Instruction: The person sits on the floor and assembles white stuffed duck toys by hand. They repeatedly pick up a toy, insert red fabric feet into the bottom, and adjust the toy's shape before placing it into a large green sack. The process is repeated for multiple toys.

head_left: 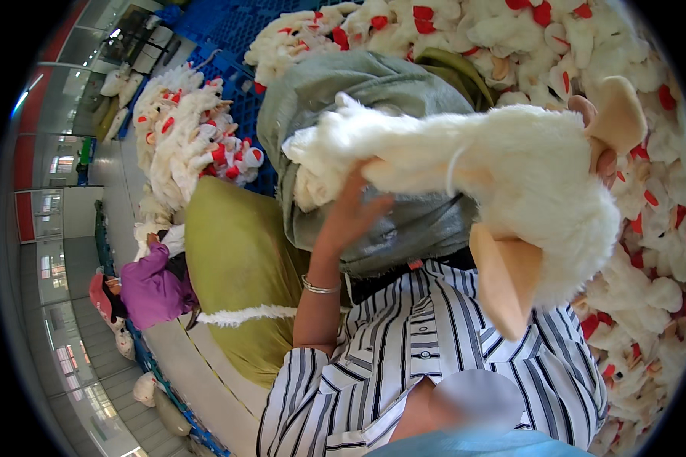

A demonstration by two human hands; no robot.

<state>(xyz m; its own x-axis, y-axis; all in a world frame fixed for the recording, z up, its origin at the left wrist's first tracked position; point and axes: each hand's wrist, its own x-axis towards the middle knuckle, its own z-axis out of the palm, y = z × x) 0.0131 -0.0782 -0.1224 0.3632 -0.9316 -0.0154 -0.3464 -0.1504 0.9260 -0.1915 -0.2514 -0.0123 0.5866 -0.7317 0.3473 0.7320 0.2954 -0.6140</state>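
Note:
A long white plush animal skin (pixel 541 167), with large beige ears and a thin white loop on it, stretches sideways in front of my chest. My left hand (pixel 354 209), with bangles at the wrist, is against the lower side of its left end. Its visible fingers are spread and slightly blurred; others are hidden by the fur. Of my right hand (pixel 607 164), only what look like fingertips show by the far ear, curled onto the plush head; the rest is hidden behind it. Beneath the plush lies a grey-green cloth sack (pixel 358 84).
A stuffed olive sack (pixel 240 266) stands at my left, crossed by a fluffy white strip (pixel 248 314). White-and-red plush pieces (pixel 633 320) are heaped right and beyond; another heap (pixel 187 133) lies on blue pallets (pixel 213 23). A person in purple (pixel 156 286) is further left.

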